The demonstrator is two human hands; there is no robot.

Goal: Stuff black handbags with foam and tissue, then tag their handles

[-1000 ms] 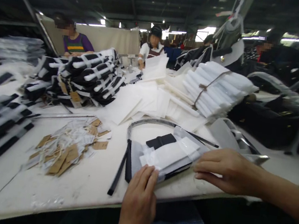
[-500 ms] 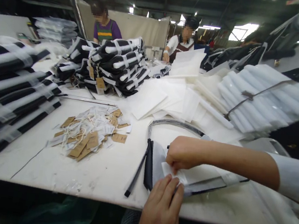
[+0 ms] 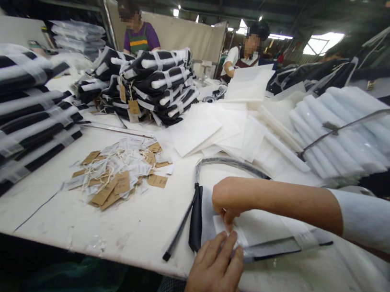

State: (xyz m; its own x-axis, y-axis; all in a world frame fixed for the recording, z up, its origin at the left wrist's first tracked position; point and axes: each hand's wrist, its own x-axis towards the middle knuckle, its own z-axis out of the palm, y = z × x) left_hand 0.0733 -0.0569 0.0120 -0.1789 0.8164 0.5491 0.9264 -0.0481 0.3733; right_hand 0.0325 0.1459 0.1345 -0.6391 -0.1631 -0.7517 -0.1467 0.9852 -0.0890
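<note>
A flat item in white wrapping point(image 3: 264, 224), with black padded edging point(image 3: 197, 221) and a loop of strap point(image 3: 231, 162) sleeved in clear plastic, lies at the table's front edge. My left hand point(image 3: 215, 277) rests on its near side, fingers stretched out flat. From the right, my right hand point(image 3: 229, 199) reaches over it with curled fingers, the fingertips pressed down just beyond my left fingertips. A small white translucent piece point(image 3: 220, 225) lies under them on the wrapping. Whatever the right fingers pinch is hidden. A loose black strap end point(image 3: 177, 233) hangs to the left.
Paper tags with strings point(image 3: 118, 174) lie heaped left of centre. Black-and-white wrapped bundles are stacked at left point(image 3: 16, 126) and behind point(image 3: 156, 85). White sheets point(image 3: 200, 130) and a tied white bundle point(image 3: 357, 130) lie beyond. Two people point(image 3: 141, 37) work across the table.
My right hand has shifted slightly left and down, closer to my left fingertips. My left hand stays on the item. The view has turned slightly, and the person at back centre has moved an arm.
</note>
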